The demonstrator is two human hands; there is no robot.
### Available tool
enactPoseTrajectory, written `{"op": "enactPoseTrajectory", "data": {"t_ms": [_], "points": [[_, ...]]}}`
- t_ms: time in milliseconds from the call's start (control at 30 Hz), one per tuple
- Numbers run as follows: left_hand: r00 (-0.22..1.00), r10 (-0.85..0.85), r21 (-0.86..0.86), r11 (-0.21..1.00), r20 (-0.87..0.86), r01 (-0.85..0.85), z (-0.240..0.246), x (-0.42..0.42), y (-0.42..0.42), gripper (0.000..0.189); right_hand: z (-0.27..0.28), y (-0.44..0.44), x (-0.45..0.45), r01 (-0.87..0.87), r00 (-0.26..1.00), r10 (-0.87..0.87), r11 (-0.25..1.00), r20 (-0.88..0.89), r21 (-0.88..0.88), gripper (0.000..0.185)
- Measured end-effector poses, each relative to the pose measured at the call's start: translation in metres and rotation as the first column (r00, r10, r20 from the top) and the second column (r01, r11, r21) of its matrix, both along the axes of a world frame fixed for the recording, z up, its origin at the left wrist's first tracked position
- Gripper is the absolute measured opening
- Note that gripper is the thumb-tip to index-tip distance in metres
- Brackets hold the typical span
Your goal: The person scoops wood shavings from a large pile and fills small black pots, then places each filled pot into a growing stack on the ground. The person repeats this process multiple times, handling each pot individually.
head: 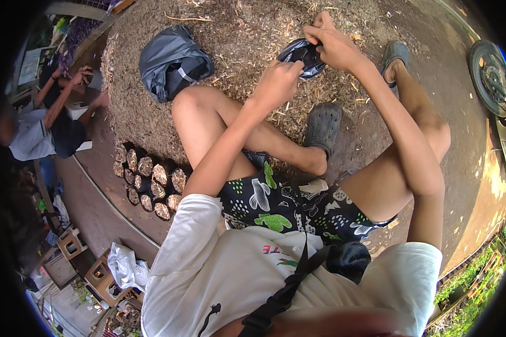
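Observation:
Between my hands a small black plastic bag (302, 54) hangs with its mouth spread, over a heap of brown wood-chip and husk material (244, 38). My left hand (276, 82) pinches the near left part of its rim. The far right part of the rim is at my right hand (329, 42), whose fingers are bent against the plastic. What the small bag holds is too dark to tell. A larger black plastic bag (175, 59), bulging and partly open, lies on the heap beyond my left knee. Several filled black bags (152, 181) stand in rows beside my left thigh, with brown material showing at their tops.
My clog-shod feet (324, 128) rest at the heap's near edge and right side. Another person (46, 122) sits beyond the heap at the left. A pale hose (109, 198) crosses the dirt ground. White plastic (126, 265) lies lower left, and a motorcycle wheel (491, 78) stands far right.

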State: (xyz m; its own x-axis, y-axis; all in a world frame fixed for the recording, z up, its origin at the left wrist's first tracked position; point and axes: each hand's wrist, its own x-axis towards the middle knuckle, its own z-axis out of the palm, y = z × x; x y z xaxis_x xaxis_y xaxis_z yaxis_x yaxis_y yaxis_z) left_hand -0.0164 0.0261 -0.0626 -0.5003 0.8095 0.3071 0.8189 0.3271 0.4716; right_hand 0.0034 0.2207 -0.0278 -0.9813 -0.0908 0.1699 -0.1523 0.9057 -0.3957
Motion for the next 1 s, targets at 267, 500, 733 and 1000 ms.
{"op": "enactPoseTrajectory", "data": {"t_ms": [267,500,733,1000], "points": [[0.98,-0.063,0.322,0.939,-0.19,0.123,-0.025,-0.005,0.005,0.018,-0.016,0.04,0.002,0.159,0.93,-0.196,0.977,0.31,0.141,0.026],[0.736,0.552,-0.527,0.79,0.392,-0.311,-0.103,-0.145,0.037,0.083,0.01,0.115,0.022,0.341,0.906,-0.36,0.932,0.221,0.122,0.037],[0.766,0.6,-0.836,0.525,0.23,-0.159,-0.148,-0.134,0.097,0.096,0.037,0.132,0.04,0.302,0.942,-0.302,0.953,0.145,0.026,0.034],[0.956,0.263,-0.669,0.735,0.13,-0.111,-0.128,-0.082,0.064,0.059,0.047,0.127,0.04,0.297,0.944,-0.291,0.955,0.155,-0.016,0.028]]}}
